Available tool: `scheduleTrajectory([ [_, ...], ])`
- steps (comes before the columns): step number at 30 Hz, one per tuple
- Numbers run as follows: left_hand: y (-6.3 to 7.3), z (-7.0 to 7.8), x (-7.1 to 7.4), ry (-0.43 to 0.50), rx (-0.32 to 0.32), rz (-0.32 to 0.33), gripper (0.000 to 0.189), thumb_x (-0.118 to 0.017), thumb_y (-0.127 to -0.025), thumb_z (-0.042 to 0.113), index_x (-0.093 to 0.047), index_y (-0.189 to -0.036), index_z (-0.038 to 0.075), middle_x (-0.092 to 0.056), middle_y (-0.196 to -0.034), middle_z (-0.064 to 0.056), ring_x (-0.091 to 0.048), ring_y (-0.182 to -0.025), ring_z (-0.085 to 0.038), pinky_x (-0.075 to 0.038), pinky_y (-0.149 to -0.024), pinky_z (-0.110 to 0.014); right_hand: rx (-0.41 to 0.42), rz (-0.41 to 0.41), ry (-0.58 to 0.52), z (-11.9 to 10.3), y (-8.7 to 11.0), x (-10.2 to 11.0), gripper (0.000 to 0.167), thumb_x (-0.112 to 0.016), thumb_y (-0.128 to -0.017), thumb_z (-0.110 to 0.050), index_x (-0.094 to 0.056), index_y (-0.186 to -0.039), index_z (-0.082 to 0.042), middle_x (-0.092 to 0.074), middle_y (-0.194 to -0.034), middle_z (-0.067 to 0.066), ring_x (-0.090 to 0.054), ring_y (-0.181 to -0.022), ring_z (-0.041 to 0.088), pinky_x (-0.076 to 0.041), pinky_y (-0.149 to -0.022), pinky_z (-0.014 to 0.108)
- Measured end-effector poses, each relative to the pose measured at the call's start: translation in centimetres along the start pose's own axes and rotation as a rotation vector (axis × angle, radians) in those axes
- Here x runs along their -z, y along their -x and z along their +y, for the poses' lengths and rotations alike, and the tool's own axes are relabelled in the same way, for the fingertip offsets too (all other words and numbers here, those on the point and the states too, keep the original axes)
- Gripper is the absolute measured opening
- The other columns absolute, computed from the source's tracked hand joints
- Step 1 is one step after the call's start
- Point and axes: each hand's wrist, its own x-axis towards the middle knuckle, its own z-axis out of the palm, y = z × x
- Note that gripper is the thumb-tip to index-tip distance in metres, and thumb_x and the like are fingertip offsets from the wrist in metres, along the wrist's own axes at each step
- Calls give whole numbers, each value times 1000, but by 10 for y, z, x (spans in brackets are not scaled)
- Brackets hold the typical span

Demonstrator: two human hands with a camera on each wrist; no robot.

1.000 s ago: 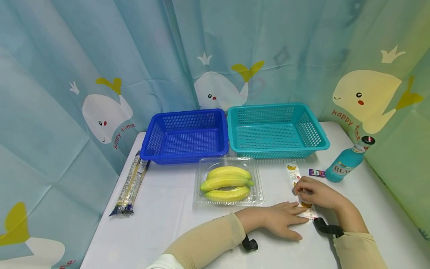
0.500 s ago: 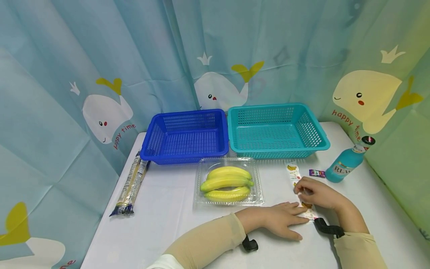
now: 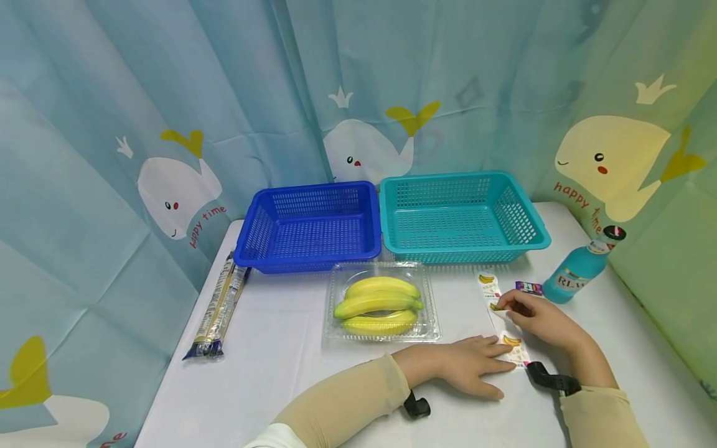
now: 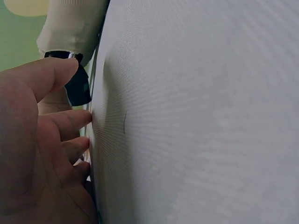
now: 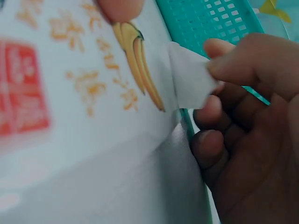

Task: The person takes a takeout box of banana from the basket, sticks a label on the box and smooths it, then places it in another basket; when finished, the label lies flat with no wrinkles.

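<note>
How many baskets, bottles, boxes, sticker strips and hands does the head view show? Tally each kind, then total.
Baskets: 2 (blue basket, teal basket)
Bottle: 1
Box: 1
Sticker strip: 1
Hands: 2 (left hand, right hand)
Total: 7

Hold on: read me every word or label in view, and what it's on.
"happy time", twice: the curtain.
"me", cut off lower left: the curtain.
"RLW", last letter uncertain: the blue bottle; its neck label unreadable.
Banana stickers: orange characters and red square, too blurred to read.
Purple packet, long wrapped package: lettering too small to read.
</note>
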Motion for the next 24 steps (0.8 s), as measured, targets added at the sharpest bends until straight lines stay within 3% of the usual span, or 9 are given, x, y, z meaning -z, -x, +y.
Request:
scheduleTrajectory([
  [4,-1,0,0,-5,2,4,66,-36,-99,64,-14,-156,41,8,-165,17,11,-153,-9,1,-123,-20,10,90,-48,-2,1,3,16,-57,-99,-6,-61,-114,-9,-62,-106,7,-54,-84,4,-46,-71,14],
  [10,-1,0,-1,-15,4,10,66,-37,-99,64,-15,-156,41,5,-166,17,9,-153,-10,0,-123,-20,-30,249,-60,-2,1,4,19,-52,-97,0,-57,-116,-1,-60,-101,14,-54,-76,0,-50,-58,22],
  [14,-1,1,-1,-12,5,11,66,-37,-99,63,-15,-156,41,5,-166,17,9,-153,-10,0,-123,-20,-96,351,-53,-4,1,5,22,-49,-97,-1,-55,-118,2,-60,-106,21,-55,-74,-4,-52,-56,21],
  [18,0,1,0,-10,3,6,66,-37,-99,63,-14,-156,41,6,-166,17,10,-153,-9,2,-122,-20,-148,449,-60,-7,0,6,24,-46,-97,-3,-54,-119,3,-56,-110,19,-58,-70,-4,-53,-55,20],
  [24,1,0,1,4,2,0,66,-37,-99,63,-13,-156,41,7,-166,17,10,-153,-9,1,-123,-21,-166,499,-52,-8,0,5,27,-46,-100,-8,-51,-126,0,-52,-106,14,-63,-58,2,-50,-51,19],
])
